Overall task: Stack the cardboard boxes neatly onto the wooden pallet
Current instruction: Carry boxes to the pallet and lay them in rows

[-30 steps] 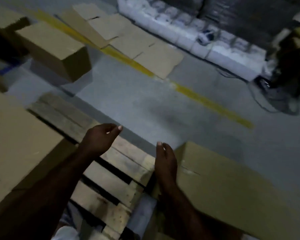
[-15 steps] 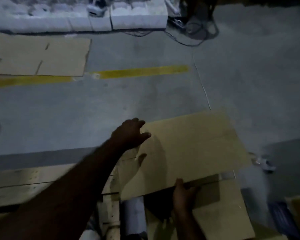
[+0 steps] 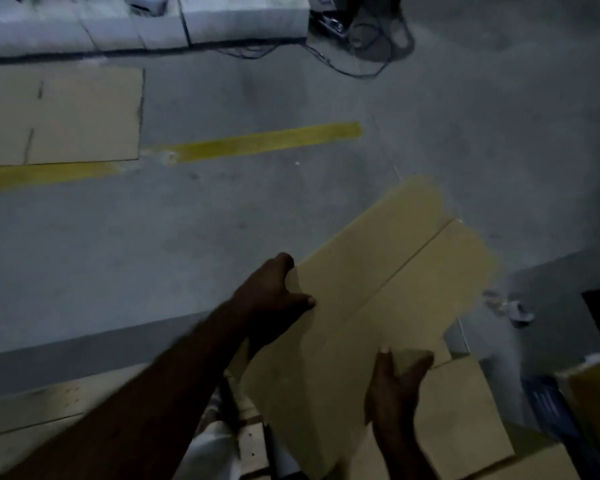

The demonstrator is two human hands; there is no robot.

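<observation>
A tan cardboard box [image 3: 388, 271] with a taped seam along its top is tilted up in front of me, lower centre-right. My left hand [image 3: 274, 299] grips its left edge, fingers curled over the far side and thumb on top. My right hand [image 3: 395, 382] holds its near right edge, thumb and fingers spread against the cardboard. A second cardboard box [image 3: 465, 417] lies beneath it at the lower right. The wooden pallet [image 3: 42, 410] shows at the lower left, its planks partly hidden by my left arm.
Flattened cardboard sheets [image 3: 66, 116] lie on the grey floor at the upper left, over a yellow floor line [image 3: 264, 142]. White wrapped bundles [image 3: 153, 26] line the far edge. Black cables [image 3: 361, 53] curl at the top. A blue object [image 3: 548, 407] sits at the lower right.
The view swung right from the pallet to the box. Both hands took hold of the box, which has tilted and turned so its far end points up and right.
</observation>
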